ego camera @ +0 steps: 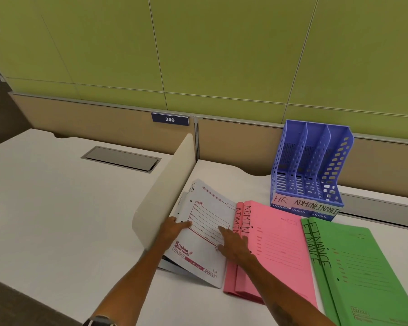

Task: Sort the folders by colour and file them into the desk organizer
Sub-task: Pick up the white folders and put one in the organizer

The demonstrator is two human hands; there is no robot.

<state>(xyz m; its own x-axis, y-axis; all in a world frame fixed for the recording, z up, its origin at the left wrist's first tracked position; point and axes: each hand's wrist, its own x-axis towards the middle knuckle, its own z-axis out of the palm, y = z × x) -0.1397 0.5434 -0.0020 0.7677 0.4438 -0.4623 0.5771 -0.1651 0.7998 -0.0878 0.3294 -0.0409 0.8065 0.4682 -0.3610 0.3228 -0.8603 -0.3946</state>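
The left hand [173, 228] grips the left edge of the white folders [207, 208], thumb laid on the top cover and the other fingers [170, 222] curled round the edge out of sight. That edge is lifted off the surface [233, 175], so the stack tilts down toward the right hand [233, 243]. The right hand lies flat on the same cover, its fingers [224, 231] straight and spread, holding nothing and pressing near the stack's right edge. Just right of those fingers, touching the white stack, lie two pink folders [276, 250] marked ADMIN. Farther right again are two green folders [363, 274] marked FINANCE, both pairs flat on the surface. Beyond the right fingers, past the far end of the pink pair, the blue desk organizer [311, 165] stands upright. It has three slots, labelled HR, ADMIN and FINANCE along its front. Just left of the left fingers a cream divider [165, 191] rises from the surface, close against the raised folder edge. Far beyond both hands a plate [169, 119] reading 246 sits on the partition. A dark wristband [99, 321] shows on the left arm.
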